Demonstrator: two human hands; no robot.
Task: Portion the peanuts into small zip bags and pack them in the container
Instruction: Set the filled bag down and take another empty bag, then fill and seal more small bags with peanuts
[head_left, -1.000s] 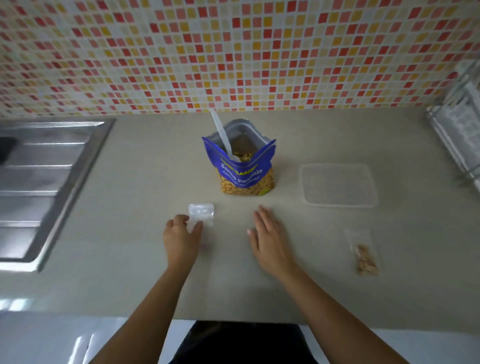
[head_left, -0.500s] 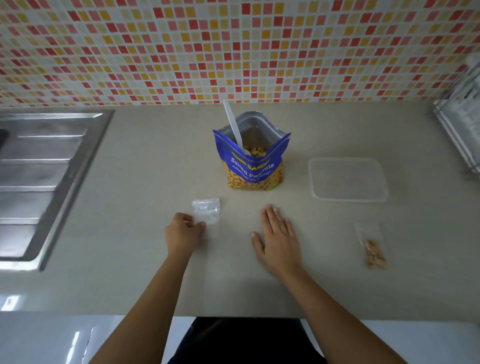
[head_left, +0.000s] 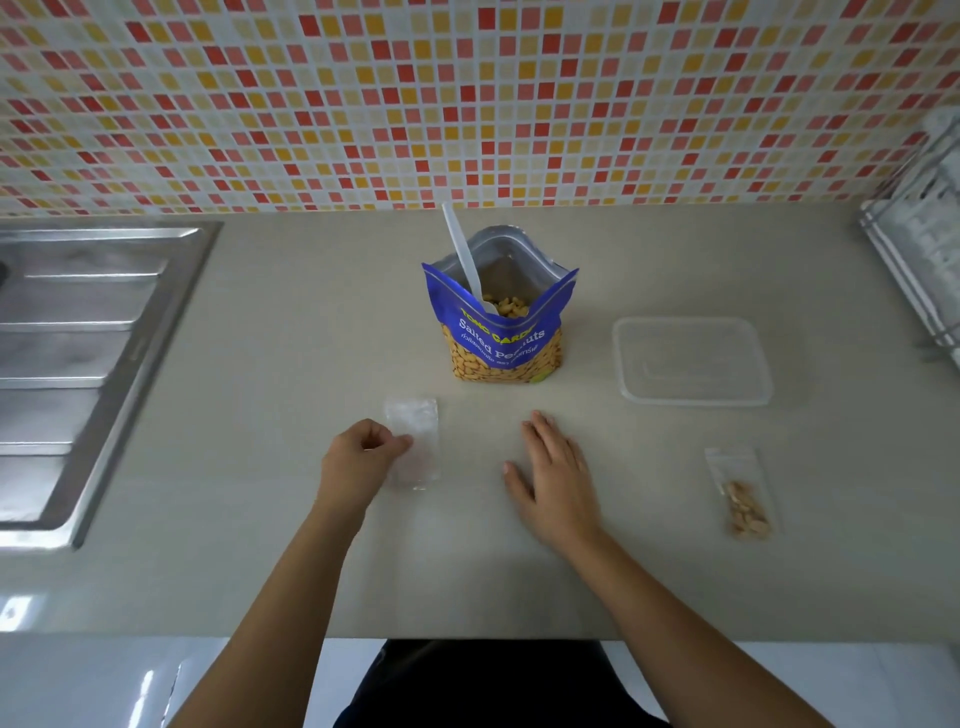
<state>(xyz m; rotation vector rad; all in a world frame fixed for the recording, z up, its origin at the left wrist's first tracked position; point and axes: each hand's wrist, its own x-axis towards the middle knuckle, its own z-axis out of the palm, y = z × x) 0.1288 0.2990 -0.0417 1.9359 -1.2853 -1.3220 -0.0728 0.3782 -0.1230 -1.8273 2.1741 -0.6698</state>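
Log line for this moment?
left hand: pinches empty zip bag | right hand: flat on counter | filled bag: outside container

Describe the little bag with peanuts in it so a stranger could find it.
Start at the tall blue peanut bag in the middle. To its right lies a clear plastic container; just nearer the person lies the small zip bag. Unlike the empty bag by the left hand, it holds peanuts.

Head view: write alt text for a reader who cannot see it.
The left hand pinches an empty clear plastic zip bag on a beige countertop, the right hand flat beside it. Behind stands an open blue foil peanut pouch with a white plastic spoon inside; to the right lie a clear rectangular plastic container and a peanut-filled zip bag.
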